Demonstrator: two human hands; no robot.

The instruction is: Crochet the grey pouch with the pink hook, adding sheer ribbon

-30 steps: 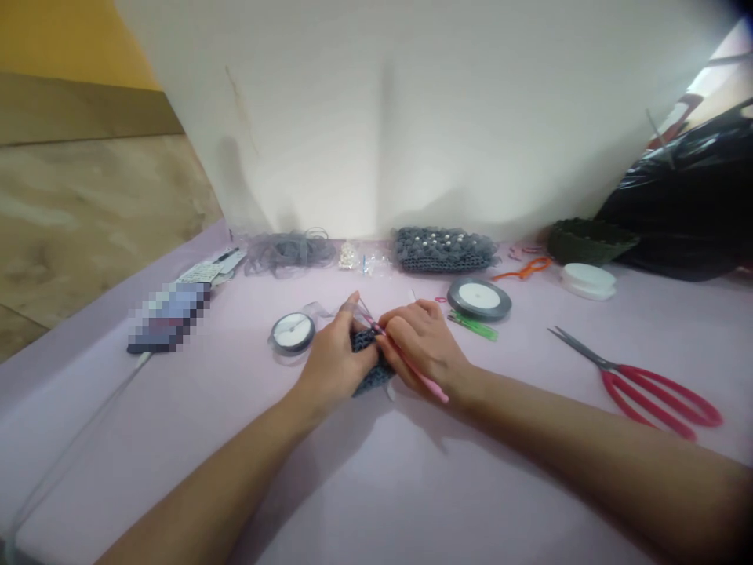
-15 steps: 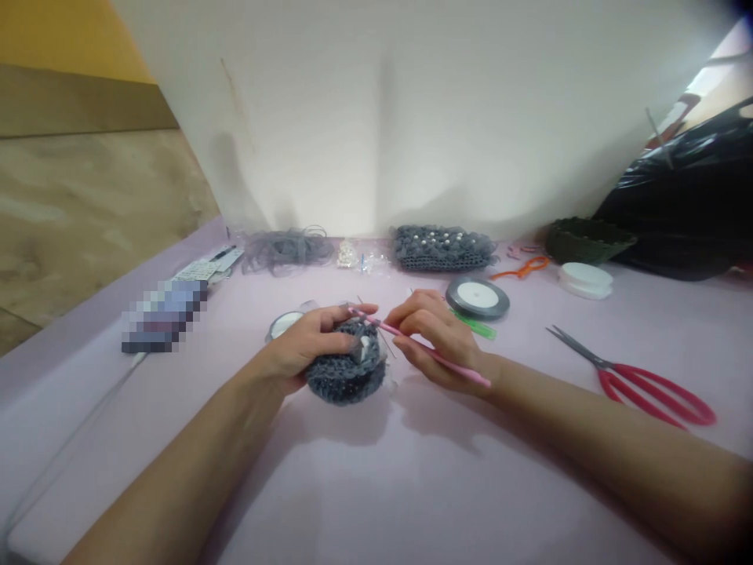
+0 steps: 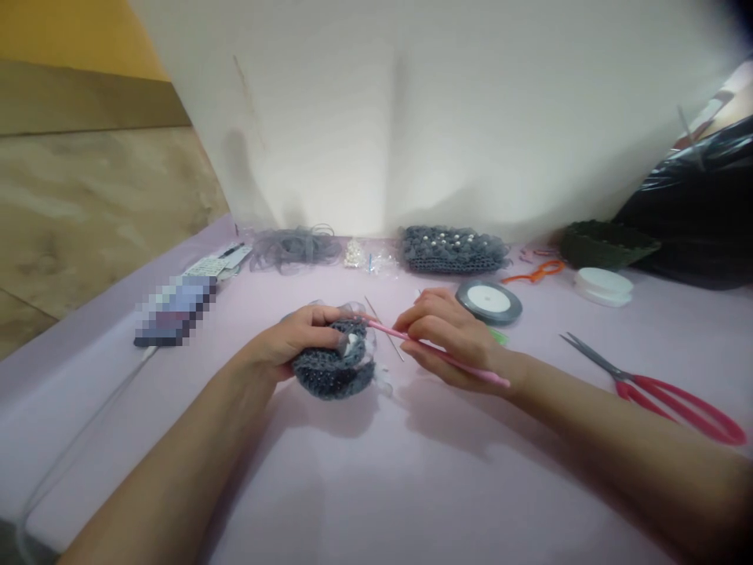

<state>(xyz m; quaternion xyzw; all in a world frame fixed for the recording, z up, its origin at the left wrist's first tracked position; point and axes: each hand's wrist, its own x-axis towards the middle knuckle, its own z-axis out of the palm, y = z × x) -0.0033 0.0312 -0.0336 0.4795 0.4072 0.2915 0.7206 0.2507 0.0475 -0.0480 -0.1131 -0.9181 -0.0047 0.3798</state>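
Grey crochet piece (image 3: 332, 374) curled in my left hand (image 3: 292, 337), fingers closed round it; right hand (image 3: 450, 339) fingers narrow on pink crochet hook (image 3: 438, 355), tip at rim; several rows worked, rim looks unfinished.

**Lilac tabletop crowded from end to end at the wall!**

And here's the lilac-covered table (image 3: 106, 439), running along a white wall. Along the back edge, a tangle of gray sheer ribbon (image 3: 296, 251), a clear bag of pearl beads (image 3: 354, 254), then a gray crocheted piece studded with pearls (image 3: 452, 251). Further right, a dark green crocheted basket (image 3: 609, 246) sits beside a white spool (image 3: 603, 286). Front and centre, a gray ribbon spool (image 3: 488, 302) lies flat, an orange plastic clip (image 3: 532, 273) just behind it. Out on the right, red-handled scissors (image 3: 659, 400) lie with blades pointing left. On the left, printed cards (image 3: 212, 267) beside a pixelated, unreadable object (image 3: 175, 311).
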